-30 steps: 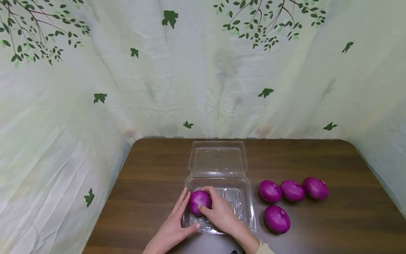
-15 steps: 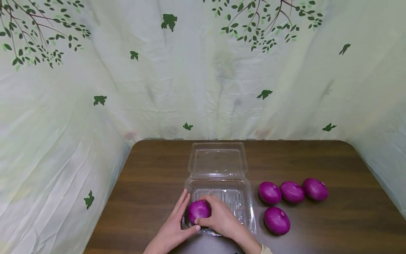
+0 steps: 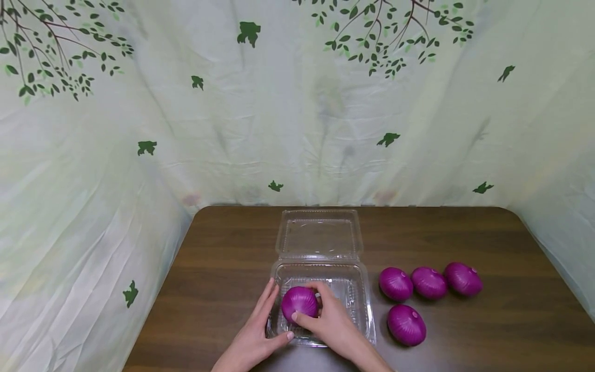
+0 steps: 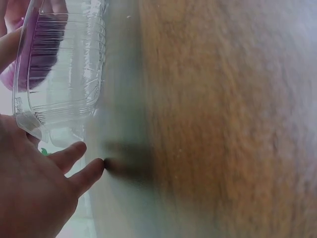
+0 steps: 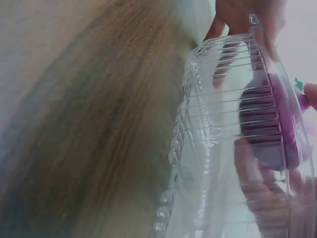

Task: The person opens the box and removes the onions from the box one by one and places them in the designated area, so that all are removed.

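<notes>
My right hand (image 3: pixel 337 323) holds a purple onion (image 3: pixel 299 305) between thumb and fingers, inside the base of a clear plastic clamshell container (image 3: pixel 365 297). The onion is in the left half of the base and shows through the plastic wall in both wrist views. My left hand (image 3: pixel 253 333) lies along the container's left side, fingers straight, its thumb at the near rim. In the left wrist view, two fingertips of the left hand (image 4: pixel 34 183) reach down beside the container close to the table. The container's lid (image 3: pixel 321 235) is folded back flat behind the base.
Right of the container, three purple onions (image 3: pixel 429 283) stand in a row on the brown wooden table (image 3: pixel 223 243). Another onion (image 3: pixel 406 324) sits nearer the front. A pale curtain (image 3: pixel 297 134) with leaf prints hangs behind the table and along its sides.
My right hand first drew the onion slightly nearer, then shifted it a little to the right and away from me. The left hand has kept its place.
</notes>
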Available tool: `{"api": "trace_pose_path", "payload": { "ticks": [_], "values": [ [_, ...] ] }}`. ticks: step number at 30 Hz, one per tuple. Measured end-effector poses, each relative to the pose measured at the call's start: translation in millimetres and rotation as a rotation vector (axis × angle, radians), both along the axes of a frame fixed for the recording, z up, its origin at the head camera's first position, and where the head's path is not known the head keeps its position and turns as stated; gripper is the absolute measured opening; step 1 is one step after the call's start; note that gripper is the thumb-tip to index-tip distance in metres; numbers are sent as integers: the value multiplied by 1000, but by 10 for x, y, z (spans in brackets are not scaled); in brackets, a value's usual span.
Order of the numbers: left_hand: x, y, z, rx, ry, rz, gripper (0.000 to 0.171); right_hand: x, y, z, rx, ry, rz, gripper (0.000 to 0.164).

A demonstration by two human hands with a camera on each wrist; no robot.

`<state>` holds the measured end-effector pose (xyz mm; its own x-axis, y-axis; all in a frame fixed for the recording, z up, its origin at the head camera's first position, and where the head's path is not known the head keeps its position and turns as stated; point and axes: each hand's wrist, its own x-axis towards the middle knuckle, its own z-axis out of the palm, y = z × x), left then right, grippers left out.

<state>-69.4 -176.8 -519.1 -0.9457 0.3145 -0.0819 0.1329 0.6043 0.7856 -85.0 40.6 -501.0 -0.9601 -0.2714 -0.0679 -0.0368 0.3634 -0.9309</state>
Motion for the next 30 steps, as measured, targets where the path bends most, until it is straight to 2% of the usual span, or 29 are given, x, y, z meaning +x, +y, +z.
{"api": "trace_pose_path", "payload": {
  "ticks": [3,9,18,30],
  "values": [
    [3,4,-2,1,14,3,100,43,42,16,-71,-2,-14,65],
    [6,14,-5,15,15,10,101,136,137,68,-146,4,-22,58],
    [11,27,-17,-5,6,22,100,256,285,115,-299,-43,-47,59],
    [10,29,-2,-19,13,20,100,360,474,159,-370,-82,-105,59]
  ]
}}
